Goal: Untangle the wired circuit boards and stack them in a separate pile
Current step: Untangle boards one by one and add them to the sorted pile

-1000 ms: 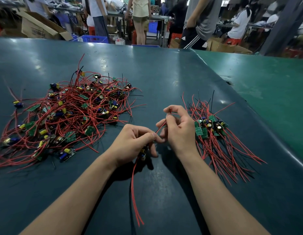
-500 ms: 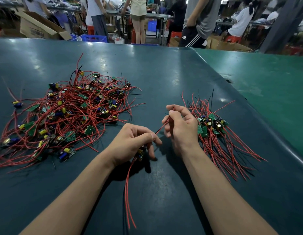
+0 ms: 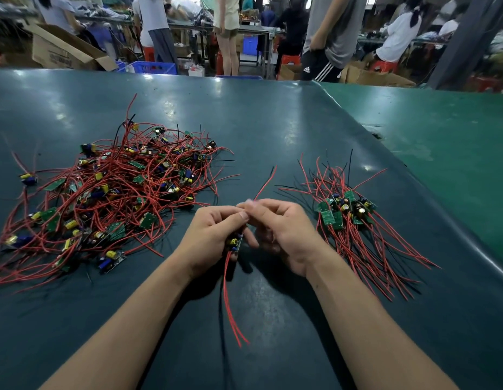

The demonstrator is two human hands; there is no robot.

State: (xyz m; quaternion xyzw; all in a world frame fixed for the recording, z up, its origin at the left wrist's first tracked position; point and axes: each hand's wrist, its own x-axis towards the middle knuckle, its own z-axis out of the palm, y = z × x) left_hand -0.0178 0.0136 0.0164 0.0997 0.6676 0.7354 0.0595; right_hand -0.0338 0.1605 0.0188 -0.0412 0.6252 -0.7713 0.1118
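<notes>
Head-camera view, looking down at two bare forearms over a dark teal table (image 3: 272,130). The left hand (image 3: 213,237) has its fingers curled round one small circuit board (image 3: 235,242), a yellow capacitor peeping out below the knuckles; two red leads hang from it toward the viewer. The right hand (image 3: 281,229) pinches a red wire (image 3: 265,182) between thumb and fingertips, though the tips are blurred; the wire's free end rises up and away from the hands. So both hands are closed on parts of the same wired board.

To the left lies the tangled heap (image 3: 109,198): many green boards with yellow and blue parts knotted in red and a few black wires. To the right, just beside the right hand, lies the sorted pile (image 3: 346,212), boards bunched together with their wires fanned out both ways.

My judgement: this board is already free of the heap and its wires are being straightened. The next move calls for carrying it right and laying it on the sorted pile, leads running the same way as the others, without snagging them. Most boards are still tangled.

Readable marks are few: a three-stripe logo on a bystander's dark shorts (image 3: 319,70). Print on a cardboard box (image 3: 61,52) behind is too small to read.
</notes>
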